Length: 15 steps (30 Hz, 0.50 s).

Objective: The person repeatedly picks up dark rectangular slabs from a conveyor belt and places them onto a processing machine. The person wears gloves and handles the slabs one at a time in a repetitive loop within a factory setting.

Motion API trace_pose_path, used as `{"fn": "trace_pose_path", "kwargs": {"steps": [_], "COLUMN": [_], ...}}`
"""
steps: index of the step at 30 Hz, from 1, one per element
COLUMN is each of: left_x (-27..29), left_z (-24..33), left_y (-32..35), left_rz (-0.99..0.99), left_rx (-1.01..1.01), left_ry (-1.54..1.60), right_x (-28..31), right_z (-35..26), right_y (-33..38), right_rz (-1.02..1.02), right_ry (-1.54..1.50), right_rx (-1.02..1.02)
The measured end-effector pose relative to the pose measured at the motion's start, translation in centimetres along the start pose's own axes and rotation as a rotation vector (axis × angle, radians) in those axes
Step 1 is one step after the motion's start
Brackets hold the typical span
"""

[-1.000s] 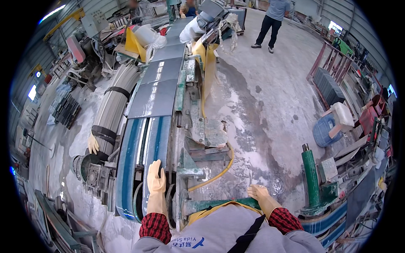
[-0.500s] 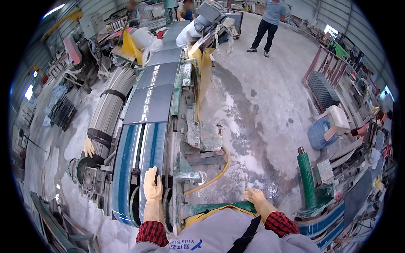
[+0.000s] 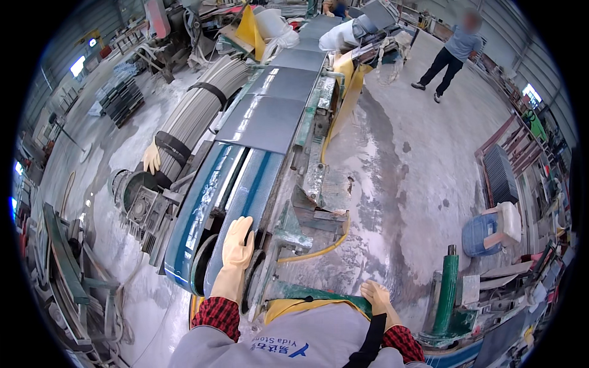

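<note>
My left hand (image 3: 236, 251), in a cream rubber glove, lies over the near end of the right blue conveyor belt (image 3: 248, 196), its fingers stretched out and nothing gripped. Farther up the belts, dark grey flat slabs (image 3: 261, 119) lie end to end in a row, their surfaces shiny. My right hand (image 3: 377, 297), also gloved, is low beside my body by the end of a green metal bar (image 3: 319, 291). Its fingers extend forward, slightly bent, with no object visible in them. Whether it touches the bar is unclear.
Left of the conveyor are a long banded bundle of pale strips (image 3: 199, 110), a loose cream glove (image 3: 151, 157) and a motor (image 3: 144, 205). A green post (image 3: 446, 294) and blue container (image 3: 480, 235) stand at right. A person (image 3: 451, 55) stands at far right.
My view has shifted, so the conveyor and slabs sit farther right and higher in the picture. Both hands keep nearly the same places relative to the belt and bar.
</note>
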<state>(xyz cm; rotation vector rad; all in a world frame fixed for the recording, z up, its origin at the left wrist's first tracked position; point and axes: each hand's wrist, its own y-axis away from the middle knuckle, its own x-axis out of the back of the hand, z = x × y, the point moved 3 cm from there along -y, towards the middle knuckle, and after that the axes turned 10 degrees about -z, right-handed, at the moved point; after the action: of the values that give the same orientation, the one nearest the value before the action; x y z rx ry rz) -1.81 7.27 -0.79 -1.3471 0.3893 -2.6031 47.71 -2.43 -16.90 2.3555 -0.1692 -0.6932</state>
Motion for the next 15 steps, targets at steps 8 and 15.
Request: {"fn": "trace_pose_path", "kwargs": {"steps": [8,15], "left_x": [0.1,0.6], "left_z": [0.0,0.2], "left_y": [0.5,0.9], "left_rz": [-0.007,-0.012], "left_rx": [0.007,0.009], "left_ry": [-0.005,0.028], "right_x": [-0.8,-1.3], "right_z": [-0.4,-0.5], "right_y": [0.2,0.8], "right_rz": [0.133,0.138], "right_ry": [0.185,0.197], "right_rx": [-0.018,-0.024]}}
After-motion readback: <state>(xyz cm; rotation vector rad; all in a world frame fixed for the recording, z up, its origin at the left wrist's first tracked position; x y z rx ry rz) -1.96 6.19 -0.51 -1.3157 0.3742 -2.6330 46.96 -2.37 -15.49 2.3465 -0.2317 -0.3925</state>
